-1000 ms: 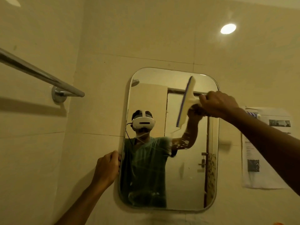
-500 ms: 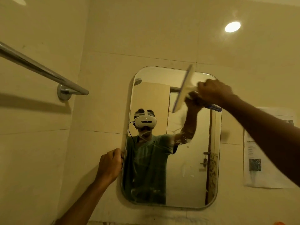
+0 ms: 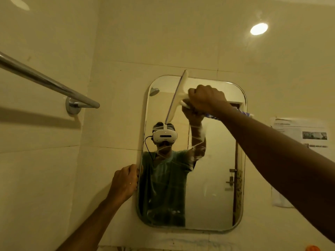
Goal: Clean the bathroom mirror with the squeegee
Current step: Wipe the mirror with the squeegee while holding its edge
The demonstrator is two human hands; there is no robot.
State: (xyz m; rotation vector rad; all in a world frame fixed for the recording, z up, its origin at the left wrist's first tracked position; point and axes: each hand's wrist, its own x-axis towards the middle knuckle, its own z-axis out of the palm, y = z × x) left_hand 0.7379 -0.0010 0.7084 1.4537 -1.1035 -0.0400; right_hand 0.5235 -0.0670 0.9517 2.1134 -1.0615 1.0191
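You see one towel bar (image 3: 45, 82), far left of your fingers. Your left hand (image 3: 125, 182) curls its fingers round the left edge of the one mirror (image 3: 213, 196). The one squeegee (image 3: 177, 97) leans on the upper glass, just left of your right hand (image 3: 206, 100), whose fingers are clamped on its handle. One paper sheet (image 3: 299, 142) hangs at the right. Since half a second ago the blade went left; the left hand stayed.

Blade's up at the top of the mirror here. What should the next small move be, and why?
Probably sweep the squeegee sideways toward the left edge of the mirror. The right hand grips its handle, and the blade stands nearly upright at the upper glass, tip past the top rim. The left hand holds that edge, and whitish streaks show lower down.
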